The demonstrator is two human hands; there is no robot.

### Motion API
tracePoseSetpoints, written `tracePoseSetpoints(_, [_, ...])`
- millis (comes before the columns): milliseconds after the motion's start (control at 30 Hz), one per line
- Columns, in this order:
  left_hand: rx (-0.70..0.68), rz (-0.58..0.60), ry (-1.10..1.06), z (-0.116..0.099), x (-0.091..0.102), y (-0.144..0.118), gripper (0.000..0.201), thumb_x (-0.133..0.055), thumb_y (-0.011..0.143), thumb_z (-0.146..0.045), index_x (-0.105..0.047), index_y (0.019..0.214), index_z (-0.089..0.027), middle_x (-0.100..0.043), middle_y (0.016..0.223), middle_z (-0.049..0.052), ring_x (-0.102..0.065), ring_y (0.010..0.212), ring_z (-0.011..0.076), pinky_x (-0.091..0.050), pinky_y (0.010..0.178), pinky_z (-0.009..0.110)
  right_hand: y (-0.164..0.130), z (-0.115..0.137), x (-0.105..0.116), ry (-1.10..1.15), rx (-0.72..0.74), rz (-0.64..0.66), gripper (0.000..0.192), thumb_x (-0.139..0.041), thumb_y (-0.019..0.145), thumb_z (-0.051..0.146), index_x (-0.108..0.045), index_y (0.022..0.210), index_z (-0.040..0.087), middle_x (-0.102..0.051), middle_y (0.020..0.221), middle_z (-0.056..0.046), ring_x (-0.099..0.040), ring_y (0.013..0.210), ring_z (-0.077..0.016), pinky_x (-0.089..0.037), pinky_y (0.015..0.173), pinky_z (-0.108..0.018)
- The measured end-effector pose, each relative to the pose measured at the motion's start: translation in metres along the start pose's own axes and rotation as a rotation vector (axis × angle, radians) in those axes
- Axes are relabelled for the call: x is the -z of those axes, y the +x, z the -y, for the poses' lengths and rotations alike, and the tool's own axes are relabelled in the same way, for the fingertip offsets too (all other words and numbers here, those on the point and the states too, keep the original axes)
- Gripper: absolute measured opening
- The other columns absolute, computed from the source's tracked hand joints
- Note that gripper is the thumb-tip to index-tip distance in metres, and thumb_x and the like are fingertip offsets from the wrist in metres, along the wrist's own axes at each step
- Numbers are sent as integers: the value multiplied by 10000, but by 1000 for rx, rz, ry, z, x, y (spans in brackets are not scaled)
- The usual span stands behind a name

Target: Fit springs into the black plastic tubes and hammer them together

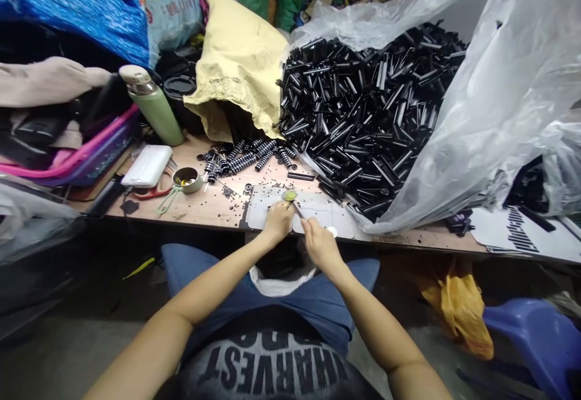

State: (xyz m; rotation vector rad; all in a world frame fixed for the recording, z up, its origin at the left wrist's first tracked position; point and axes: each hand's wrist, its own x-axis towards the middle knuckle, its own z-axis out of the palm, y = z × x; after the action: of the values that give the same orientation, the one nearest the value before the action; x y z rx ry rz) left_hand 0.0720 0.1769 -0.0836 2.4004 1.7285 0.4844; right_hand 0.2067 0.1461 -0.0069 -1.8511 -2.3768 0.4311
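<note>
My left hand (279, 221) is closed in a pinch at a small round yellow-green piece (289, 195) above a pale flat board (261, 212). The fingers hide part of it, and its kind is too small to make out. My right hand (321, 242) is closed on a thin dark rod (298, 209), whose far end points toward the yellow-green piece. Just beyond the hands lie tiny black rings scattered on the wooden table (200, 206). A pile of black-and-white ribbed rods (242, 163) rests behind them.
A big clear plastic bag (476, 115) of black tubes (363, 109) spreads over the right. Left of the board are a green cup (193, 183), red-handled scissors (152, 193), a white power bank (147, 166) and a green flask (154, 109). A yellow sack (245, 55) stands behind.
</note>
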Motion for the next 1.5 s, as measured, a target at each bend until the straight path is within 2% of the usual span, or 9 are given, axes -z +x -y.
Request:
tracePoseSetpoints(167, [-35, 30, -134, 0, 24, 5, 303, -424, 933, -221, -601, 1159, -124, -627, 962, 132, -563, 883, 235, -486, 762, 335, 11, -55, 8, -170, -142, -164, 343, -310, 994, 400, -559, 888, 190, -659, 738, -66, -588, 602, -194, -285, 548, -287])
tracePoseSetpoints(267, [226, -157, -110, 35, 37, 50, 361, -378, 955, -257, -552, 1218, -81, -577, 1104, 200, -536, 957, 262, -469, 796, 363, 24, -74, -1, -188, -162, -192, 328, -370, 976, 397, -581, 890, 162, -664, 848, -115, -606, 754, -233, -328, 606, -300])
tracePoseSetpoints(533, [421, -87, 90, 106, 35, 158, 425, -279, 891, -57, -448, 1274, 15, -566, 1125, 265, -524, 1086, 332, -398, 912, 448, 139, -42, 7, 39, 27, -132, 254, -396, 916, 147, -631, 1014, 146, -636, 1133, -155, -485, 1161, -266, -322, 981, -397])
tracePoseSetpoints(700, [430, -206, -370, 95, 33, 138, 368, -430, 886, -160, -499, 1239, -81, -568, 1133, 201, -592, 1001, 260, -460, 870, 375, 177, -39, 17, 315, 30, -41, 218, -479, 845, 120, -683, 911, 158, -698, 983, -115, -582, 1046, -252, -383, 962, -421])
tracePoseSetpoints(900, [459, -227, -1264, 62, 44, 95, 318, -657, 756, -406, -601, 906, -132, -526, 621, -16, -441, 453, 95, -377, 449, 212, 142, -28, 11, 749, 74, 90, 323, -581, 829, 363, -641, 1074, 161, -700, 987, -71, -659, 874, -171, -522, 753, -299])
tracePoseSetpoints(1067, [240, -431, -924, 32, 56, 59, 170, -659, 751, -327, -642, 767, -158, -600, 694, 20, -544, 644, 147, -427, 599, 238, 118, -6, 13, 1434, -314, 279, 570, -576, 742, 686, -574, 1048, 205, -666, 844, -47, -662, 767, -166, -553, 718, -331])
tracePoseSetpoints(1200, [173, -489, -849, 18, 55, 40, 157, -613, 804, -316, -624, 766, -164, -572, 688, 13, -528, 651, 140, -436, 636, 248, 109, 10, 11, 1630, -351, 404, 547, -566, 730, 710, -564, 930, 201, -641, 761, -21, -641, 684, -149, -554, 726, -336])
tracePoseSetpoints(1333, [345, -437, -1239, 21, 51, 31, 327, -642, 801, -434, -554, 1004, -194, -512, 674, -44, -468, 513, 88, -391, 479, 196, 86, -7, 3, 1519, -209, 130, 566, -675, 668, 624, -575, 1036, 206, -640, 1012, -62, -631, 945, -181, -512, 869, -356])
tracePoseSetpoints(1500, [419, -265, -1673, 34, 59, 25, 422, -652, 787, -493, -500, 1059, -208, -516, 734, -53, -471, 476, 56, -388, 420, 168, 33, -66, -10, 777, 31, 59, 988, -856, 444, 540, -485, 1298, 211, -492, 1291, -130, -515, 1166, -285, -434, 996, -460])
